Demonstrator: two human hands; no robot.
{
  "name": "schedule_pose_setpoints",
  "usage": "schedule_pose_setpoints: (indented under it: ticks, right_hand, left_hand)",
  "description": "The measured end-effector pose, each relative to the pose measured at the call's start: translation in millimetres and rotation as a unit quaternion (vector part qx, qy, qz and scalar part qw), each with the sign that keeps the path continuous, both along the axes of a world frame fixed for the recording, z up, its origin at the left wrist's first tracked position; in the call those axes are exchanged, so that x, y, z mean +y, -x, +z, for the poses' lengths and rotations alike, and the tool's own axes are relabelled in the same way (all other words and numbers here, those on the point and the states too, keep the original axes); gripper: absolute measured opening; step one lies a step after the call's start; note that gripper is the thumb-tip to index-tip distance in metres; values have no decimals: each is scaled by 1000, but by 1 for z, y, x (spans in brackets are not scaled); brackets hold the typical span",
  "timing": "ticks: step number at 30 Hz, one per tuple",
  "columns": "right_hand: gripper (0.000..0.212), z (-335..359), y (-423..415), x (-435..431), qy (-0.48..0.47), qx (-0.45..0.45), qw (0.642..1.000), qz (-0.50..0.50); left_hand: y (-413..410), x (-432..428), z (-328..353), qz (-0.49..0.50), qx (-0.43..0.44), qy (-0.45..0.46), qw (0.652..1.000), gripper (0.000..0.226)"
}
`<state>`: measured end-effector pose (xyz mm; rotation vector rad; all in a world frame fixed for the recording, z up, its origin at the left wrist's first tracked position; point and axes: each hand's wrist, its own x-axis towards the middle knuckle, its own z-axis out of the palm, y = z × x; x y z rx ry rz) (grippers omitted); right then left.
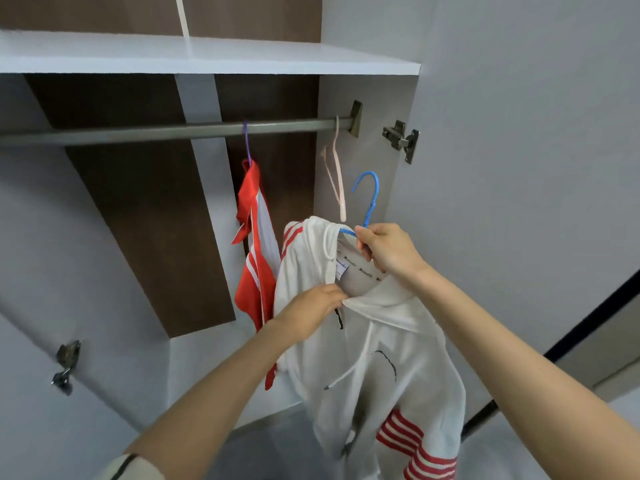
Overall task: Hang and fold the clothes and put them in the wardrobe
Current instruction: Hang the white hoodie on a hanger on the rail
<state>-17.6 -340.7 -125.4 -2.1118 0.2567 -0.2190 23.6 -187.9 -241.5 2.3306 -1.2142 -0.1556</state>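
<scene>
Step in hand: dressing the white hoodie onto the blue hanger, in front of the open wardrobe; it looked part done, with the collar gathered round the hanger's neck.
Right hand: fingers curled round the blue hanger just below its hook, holding it up.
Left hand: pinching the edge of the hoodie's neck opening and drawing it out.
Hoodie's place: hanging from the two hands, below the rail and not yet on it.
Next move, as I judge: settle both shoulders on the hanger, then lift the hook over the rail, probably into the gap between the red garment and the bare pink hanger.
Risk: the slack fabric could slip off one arm during the lift.
Already hung: the red garment, on a purple hook.
Room: white shelf above the rail, brown and pale back panels, a door hinge on the right, grey floor below.
</scene>
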Motion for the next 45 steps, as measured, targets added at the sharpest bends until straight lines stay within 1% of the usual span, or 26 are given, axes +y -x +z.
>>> schedule_pose_setpoints:
  ticks: [2, 5, 8, 13, 15, 18, 19, 21, 23, 25, 27, 29, 32, 36, 39, 43, 45]
  right_hand:
    - [39, -4, -12, -3, 14, 6, 1000, -12]
    - [37, -10, -31, -4, 2, 19, 1000, -24]
    - [37, -12, -55, 0, -17, 29, 999, -31]
    - [37, -7, -101, 18, 3, 33, 999, -27]
    - [35, -3, -123, 27, -7, 35, 999, -31]
    - [33, 4, -159, 38, -37, 46, 997, -48]
    - [32, 7, -171, 42, -46, 46, 996, -55]
    - [32, 15, -196, 47, -48, 37, 996, -72]
    - [30, 23, -220, 52, -41, 24, 995, -86]
    - [26, 32, -243, 56, -43, 9, 995, -94]
    - [25, 41, -263, 61, -43, -2, 994, -97]
    - [28, 47, -282, 65, -42, -10, 995, -93]
    - [32, 46, -303, 74, -47, 4, 995, -84]
    - [30, 25, -323, 82, -72, 50, 993, -77]
    - [15, 7, -328, 86, -51, 89, 992, -75]
    - [13, 4, -331, 84, -30, 92, 993, -62]
    - [20, 7, -327, 78, 5, 101, 993, -60]
  left_hand:
    - [-20, -6, 1, -28, 12, -1, 1000, 30]
    - [-54, -8, 7, -57, 6, -27, 998, 31]
    - [-84, 1, 12, -40, -10, -27, 999, 29]
    - [-134, 24, 36, 36, -47, -29, 998, 30]
    - [-153, 38, 53, 74, -78, -4, 994, 32]
    - [-175, 62, 78, 130, -160, 46, 977, 33]
    - [-182, 70, 85, 151, -177, 68, 970, 34]
    - [-194, 85, 94, 195, -185, 94, 959, 39]
    - [-205, 95, 100, 229, -163, 85, 956, 50]
    - [-216, 101, 102, 241, -106, 60, 963, 61]
    - [-224, 104, 102, 230, -25, 43, 972, 68]
    - [-232, 105, 99, 214, 12, 35, 976, 68]
    - [-241, 106, 95, 211, 7, 16, 977, 66]
    - [-247, 109, 91, 210, 13, 11, 978, 67]
    - [-250, 114, 87, 206, 9, -8, 979, 66]
    - [-250, 120, 82, 211, 13, -6, 977, 62]
    - [-247, 122, 82, 221, 3, 5, 975, 61]
